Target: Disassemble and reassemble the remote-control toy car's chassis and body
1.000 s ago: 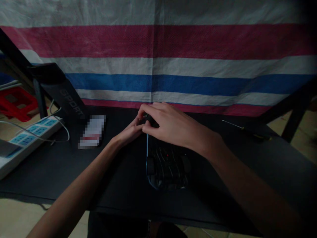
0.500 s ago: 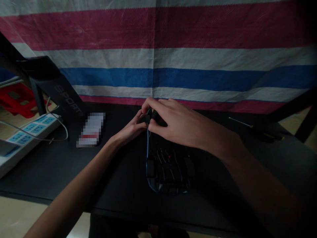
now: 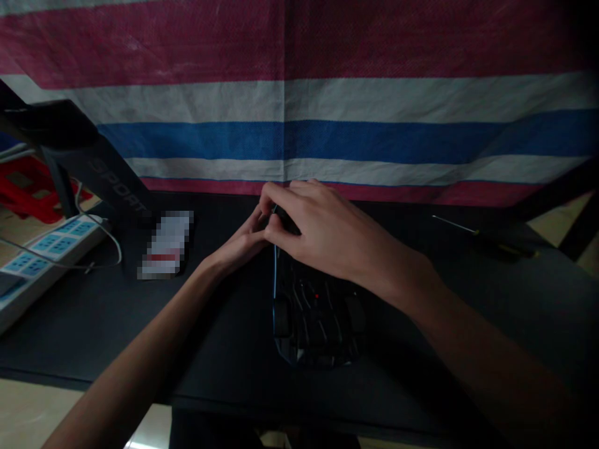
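Observation:
A dark toy car (image 3: 313, 312) with a blue edge stripe and a small red light lies on the black table (image 3: 93, 324), its underside with wheels facing up. My right hand (image 3: 322, 231) is curled over the car's far end, fingers pinched on a small dark part there. My left hand (image 3: 241, 246) reaches in from the left and its fingers close on the same spot. What exactly they pinch is hidden by the fingers.
A thin screwdriver (image 3: 482, 236) lies at the right back of the table. A blurred white card (image 3: 166, 244) lies to the left. A white power strip (image 3: 37, 259) with a cable sits at far left. A striped tarp (image 3: 299, 93) hangs behind.
Both hands stay pinched at the car's far end with small finger shifts. The view has tilted down slightly.

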A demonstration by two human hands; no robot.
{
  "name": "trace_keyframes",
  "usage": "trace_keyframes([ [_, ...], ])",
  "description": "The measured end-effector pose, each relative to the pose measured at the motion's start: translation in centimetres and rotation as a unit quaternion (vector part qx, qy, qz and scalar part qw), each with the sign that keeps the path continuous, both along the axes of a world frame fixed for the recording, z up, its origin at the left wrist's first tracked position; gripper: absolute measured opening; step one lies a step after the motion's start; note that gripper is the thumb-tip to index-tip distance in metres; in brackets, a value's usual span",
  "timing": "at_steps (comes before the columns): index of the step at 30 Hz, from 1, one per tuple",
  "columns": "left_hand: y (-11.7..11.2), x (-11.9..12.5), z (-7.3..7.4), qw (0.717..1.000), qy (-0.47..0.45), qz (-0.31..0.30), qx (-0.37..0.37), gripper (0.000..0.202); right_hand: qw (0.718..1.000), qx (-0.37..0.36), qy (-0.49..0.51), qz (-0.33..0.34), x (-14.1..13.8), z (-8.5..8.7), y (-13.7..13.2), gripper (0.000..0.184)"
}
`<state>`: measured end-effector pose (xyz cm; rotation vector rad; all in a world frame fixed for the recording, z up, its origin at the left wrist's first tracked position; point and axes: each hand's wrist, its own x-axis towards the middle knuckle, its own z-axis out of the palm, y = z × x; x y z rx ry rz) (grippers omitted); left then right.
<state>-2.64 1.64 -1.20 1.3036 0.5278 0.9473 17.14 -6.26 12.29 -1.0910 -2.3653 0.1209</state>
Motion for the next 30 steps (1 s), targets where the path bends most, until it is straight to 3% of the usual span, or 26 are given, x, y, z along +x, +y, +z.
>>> trace_keyframes([
  [3,-0.03,0.00,-0.06,1.000,0.000,0.009,-0.020,0.064,1.000,-0.003,-0.005,-0.009,0.21,-0.09,0.27,0.022],
  [11,-0.26,-0.01,0.25,1.000,0.007,0.004,-0.007,0.069,1.000,0.018,0.004,0.018,0.27,0.09,0.18,0.016],
  [16,-0.24,0.07,0.16,1.000,-0.002,0.014,0.002,0.057,1.000,0.007,-0.012,-0.003,0.06,0.30,-0.27,0.017],
  [26,-0.41,0.18,0.64,1.000,0.003,0.016,0.002,0.048,0.999,-0.025,0.011,0.038,0.36,0.57,0.12,0.014],
  [30,-0.21,0.10,0.40,1.000,-0.003,0.016,0.002,0.037,1.000,-0.020,0.005,0.011,0.18,0.28,0.11,0.018],
])
